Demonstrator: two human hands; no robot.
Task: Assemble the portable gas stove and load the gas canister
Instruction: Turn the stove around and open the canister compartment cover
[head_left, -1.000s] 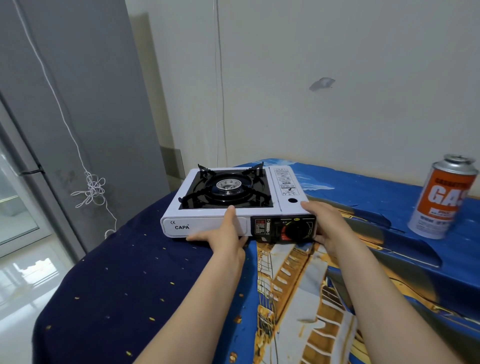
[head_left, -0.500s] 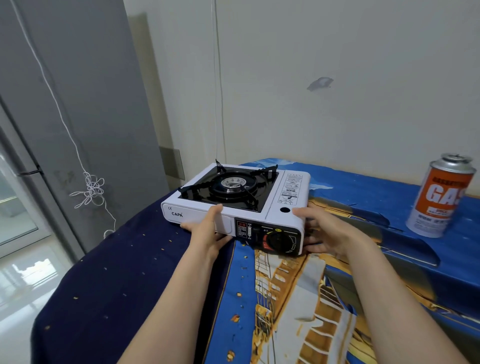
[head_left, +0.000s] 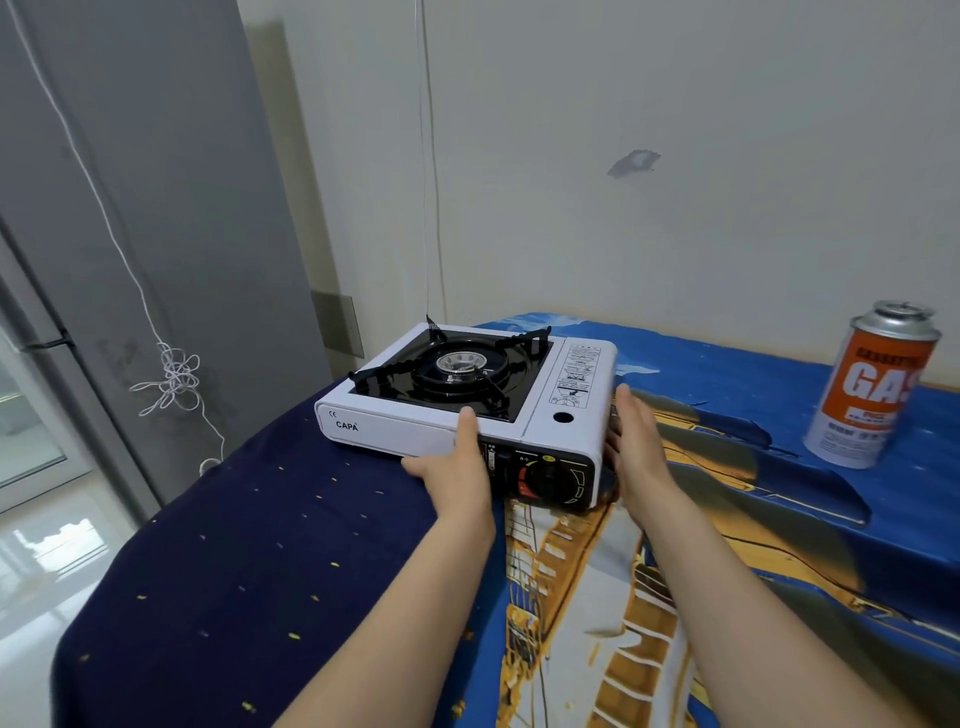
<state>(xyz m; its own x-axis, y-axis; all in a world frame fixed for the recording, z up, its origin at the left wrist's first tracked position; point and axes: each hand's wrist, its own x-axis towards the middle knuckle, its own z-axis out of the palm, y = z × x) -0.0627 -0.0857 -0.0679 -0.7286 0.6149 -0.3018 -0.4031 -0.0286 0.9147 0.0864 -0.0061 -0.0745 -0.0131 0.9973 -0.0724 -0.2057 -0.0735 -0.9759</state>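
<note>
A white portable gas stove (head_left: 395, 428) marked CAPA sits on the table, turned at an angle, its black pan support and burner (head_left: 460, 364) on top and its control knob (head_left: 545, 478) facing me. My left hand (head_left: 460, 462) presses against the stove's front face, thumb up on the top edge. My right hand (head_left: 636, 447) lies flat against the stove's right side, fingers straight. The orange and silver gas canister (head_left: 878, 384) stands upright at the far right, apart from both hands. The canister compartment lid (head_left: 576, 384) is closed.
The table carries a cloth (head_left: 260, 545), dark blue on the left and bright blue with a gold pattern on the right. A wall runs close behind. A grey panel and a knotted white cord (head_left: 174, 376) hang left of the table, whose left edge drops to the floor.
The stove has been turned counter-clockwise, so its right front corner now points toward me. My right hand has slid from the front corner to the right side. The canister has not moved.
</note>
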